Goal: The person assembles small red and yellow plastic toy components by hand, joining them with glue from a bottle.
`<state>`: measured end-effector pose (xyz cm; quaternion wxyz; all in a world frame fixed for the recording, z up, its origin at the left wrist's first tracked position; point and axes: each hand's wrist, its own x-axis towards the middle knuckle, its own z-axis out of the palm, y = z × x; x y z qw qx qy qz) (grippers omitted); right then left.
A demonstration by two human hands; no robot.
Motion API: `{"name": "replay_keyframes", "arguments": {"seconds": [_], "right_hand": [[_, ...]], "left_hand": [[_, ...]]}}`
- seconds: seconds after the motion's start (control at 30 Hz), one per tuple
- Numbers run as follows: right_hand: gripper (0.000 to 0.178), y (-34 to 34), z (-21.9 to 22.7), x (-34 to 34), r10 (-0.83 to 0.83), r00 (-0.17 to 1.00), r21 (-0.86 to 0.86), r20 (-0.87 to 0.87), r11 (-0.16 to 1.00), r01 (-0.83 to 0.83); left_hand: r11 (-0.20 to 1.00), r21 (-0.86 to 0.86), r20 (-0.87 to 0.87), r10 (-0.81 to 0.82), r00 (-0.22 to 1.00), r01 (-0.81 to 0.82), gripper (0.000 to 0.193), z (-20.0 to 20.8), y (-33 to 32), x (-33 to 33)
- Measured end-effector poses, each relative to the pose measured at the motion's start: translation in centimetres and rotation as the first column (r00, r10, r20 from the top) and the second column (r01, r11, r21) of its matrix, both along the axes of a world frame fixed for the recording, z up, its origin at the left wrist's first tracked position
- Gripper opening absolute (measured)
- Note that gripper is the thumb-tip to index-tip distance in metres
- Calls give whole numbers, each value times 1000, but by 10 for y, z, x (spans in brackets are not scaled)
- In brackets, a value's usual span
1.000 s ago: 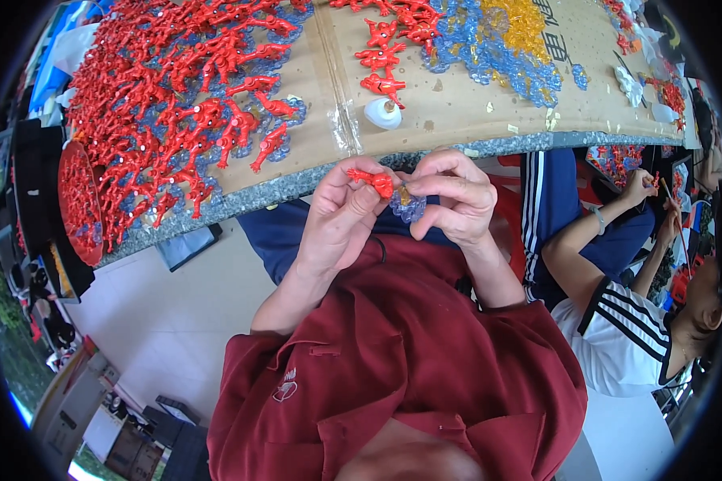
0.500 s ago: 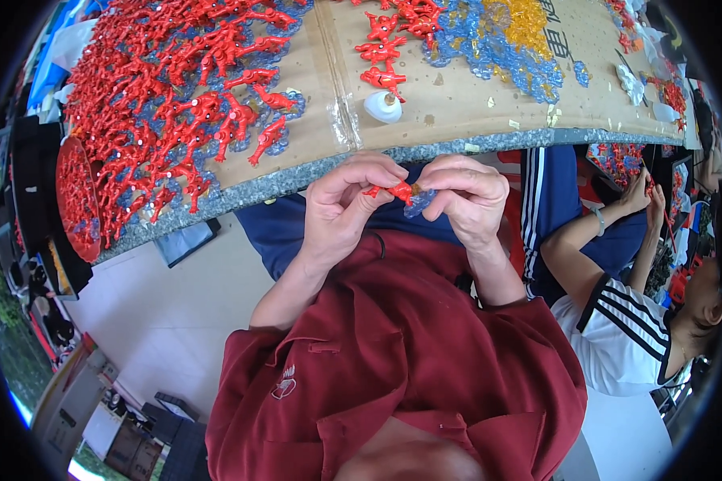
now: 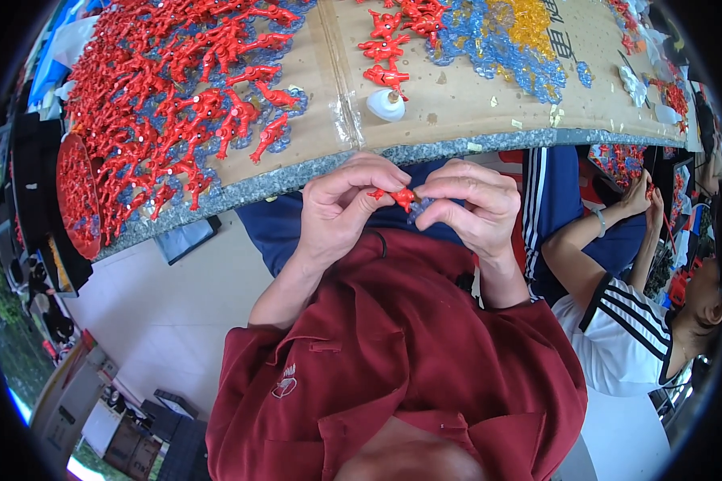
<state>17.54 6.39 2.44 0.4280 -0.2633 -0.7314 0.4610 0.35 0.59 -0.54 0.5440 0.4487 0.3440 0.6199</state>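
A heap of red figures [image 3: 176, 100] lies left of and beyond the left hand [image 3: 341, 210], reaching the speckled table edge [image 3: 293, 175]. Beyond that hand, bare cardboard [image 3: 319, 132] leaves open room. The left hand, near the edge, pinches one red figure [image 3: 404, 198]. At its right, the right hand [image 3: 477, 210] grips a translucent blue piece [image 3: 416, 210] at the figure's end. A co-worker [image 3: 610, 341] sits farther right.

Noted pale floor [image 3: 160, 345] at eight o'clock, with faint joint lines. Observed table [image 3: 425, 152] with speckled grey edge, curving through twelve o'clock under cardboard covering [image 3: 457, 120]. Recorded dark box-like units [image 3: 180, 441] between seven and eight. Found greenery [image 3: 4, 301] toward nine; detected bright daylight [image 3: 20, 409] at eight, outer rim.
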Motion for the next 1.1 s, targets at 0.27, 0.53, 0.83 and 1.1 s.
{"name": "replay_keyframes", "arguments": {"seconds": [0.27, 0.53, 0.83, 1.1], "right_hand": [[28, -1, 1, -4, -34, 999, 166, 39, 986, 27], [33, -10, -2, -7, -101, 994, 207, 41, 974, 90], [22, -11, 4, -8, -4, 1000, 94, -23, 996, 7], [24, -14, -2, -8, -34, 999, 235, -15, 971, 37]], "left_hand": [[1000, -14, -55, 20, 998, -21, 13, 3, -1, -1], [998, -52, 146, -18, 989, 26, 18, 0, -1, 1], [999, 50, 252, -19, 967, 7, 15, -16, 2, 2], [983, 170, 54, -81, 995, 71, 15, -10, 11, -11]]}}
